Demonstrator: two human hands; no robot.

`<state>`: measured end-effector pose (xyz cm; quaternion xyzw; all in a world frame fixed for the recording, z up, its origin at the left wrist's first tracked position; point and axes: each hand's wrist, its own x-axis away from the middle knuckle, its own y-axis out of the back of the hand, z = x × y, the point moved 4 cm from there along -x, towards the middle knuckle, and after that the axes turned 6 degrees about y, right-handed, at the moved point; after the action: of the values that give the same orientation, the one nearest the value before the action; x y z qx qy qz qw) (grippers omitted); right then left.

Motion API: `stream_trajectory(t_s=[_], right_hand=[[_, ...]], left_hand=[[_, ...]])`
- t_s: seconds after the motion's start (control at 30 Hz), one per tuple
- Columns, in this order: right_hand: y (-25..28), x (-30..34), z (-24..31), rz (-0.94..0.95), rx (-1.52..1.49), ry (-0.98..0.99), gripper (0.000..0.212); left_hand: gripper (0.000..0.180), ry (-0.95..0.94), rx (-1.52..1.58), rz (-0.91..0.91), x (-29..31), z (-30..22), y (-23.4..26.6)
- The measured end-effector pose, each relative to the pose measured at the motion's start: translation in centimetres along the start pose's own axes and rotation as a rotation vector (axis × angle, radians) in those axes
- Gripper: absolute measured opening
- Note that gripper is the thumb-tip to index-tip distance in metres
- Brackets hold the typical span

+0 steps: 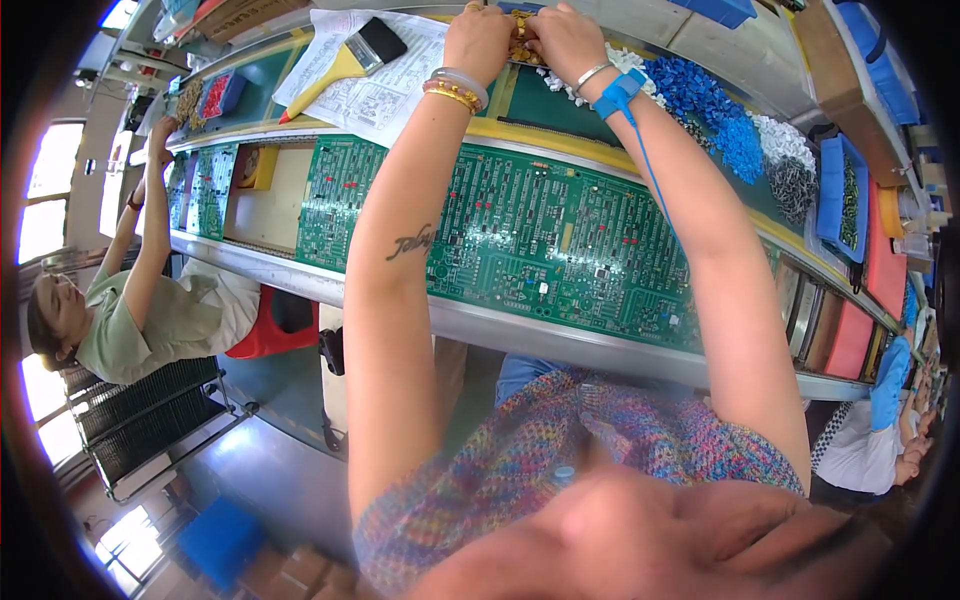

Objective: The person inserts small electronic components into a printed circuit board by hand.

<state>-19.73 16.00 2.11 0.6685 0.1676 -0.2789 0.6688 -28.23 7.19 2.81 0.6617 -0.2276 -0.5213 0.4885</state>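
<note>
Green tabletop: paper sheets left; rightward, heaped blue parts, white parts, grey parts.

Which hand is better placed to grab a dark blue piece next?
Probably the right hand: it's nearer the dark blue pieces. The left hand is farther away, on the brush side. Both are at the small yellow parts, though.

Brush lies on papers left of left hand

Multicoloured knit top, blue wristband with cord, silver bangle.
</note>
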Motion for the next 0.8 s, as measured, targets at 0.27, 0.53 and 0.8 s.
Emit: stream_trajectory(t_s=[0.27, 0.53, 0.8], right_hand=[[1.1, -0.4, -0.6, 0.075, -0.081, 0.094, 0.015], [2.5, -0.8, 0.3, 0.139, -0.139, 0.100, 0.009], [5.6, -1.1, 5.5, 0.086, -0.437, -0.037, 0.017]], left_hand=[[0.010, 0.129, 0.133, 0.042, 0.3, -1.4, 0.6], [0.012, 0.312, 0.418, -0.026, 2.9, -0.4, 3.9], [0.017, 0.820, 2.202, 0.329, 15.3, 6.6, 8.8]])
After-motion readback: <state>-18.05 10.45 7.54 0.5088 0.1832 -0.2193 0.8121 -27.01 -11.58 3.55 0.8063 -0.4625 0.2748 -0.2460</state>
